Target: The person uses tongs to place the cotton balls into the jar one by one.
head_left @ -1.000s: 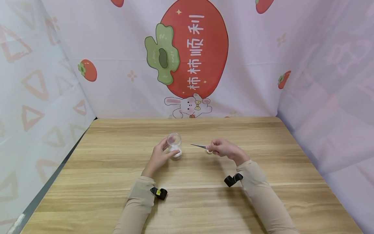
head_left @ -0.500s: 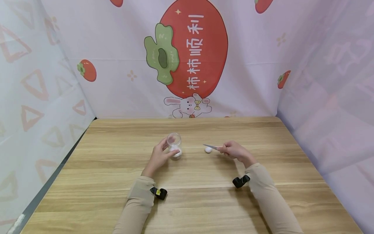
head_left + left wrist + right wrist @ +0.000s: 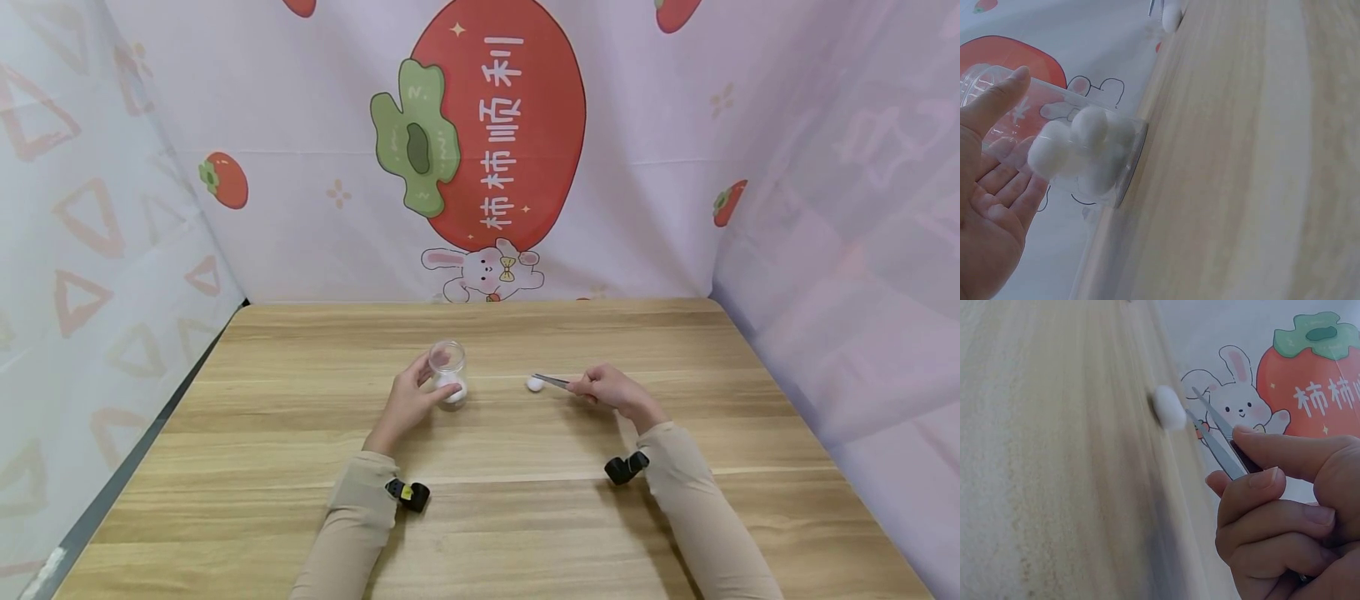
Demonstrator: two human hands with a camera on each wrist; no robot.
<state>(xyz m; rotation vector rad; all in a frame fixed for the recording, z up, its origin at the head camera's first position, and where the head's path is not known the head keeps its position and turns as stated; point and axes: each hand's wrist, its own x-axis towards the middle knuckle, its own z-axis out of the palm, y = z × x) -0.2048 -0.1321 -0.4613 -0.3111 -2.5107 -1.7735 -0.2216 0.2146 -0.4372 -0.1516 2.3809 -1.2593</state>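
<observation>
A clear plastic jar (image 3: 447,360) stands upright on the table, with several white cotton balls (image 3: 1089,150) in its lower part. My left hand (image 3: 408,402) holds the jar's side, thumb in front and fingers behind. To the right, my right hand (image 3: 613,390) pinches a pair of metal tweezers (image 3: 1219,434) between thumb and fingers. The tweezers' tips are parted and point left. One loose white cotton ball (image 3: 535,383) lies on the table right at the tips, which overlap its edge in the head view.
The wooden table (image 3: 480,517) has a printed cloth backdrop (image 3: 300,225) behind it and hanging cloth on both sides. Black wrist cameras (image 3: 626,468) are strapped over both beige sleeves.
My right hand has moved right and slightly toward me with the tweezers, leaving the loose cotton ball in plain sight beside the tips. My left hand and the jar have stayed put.
</observation>
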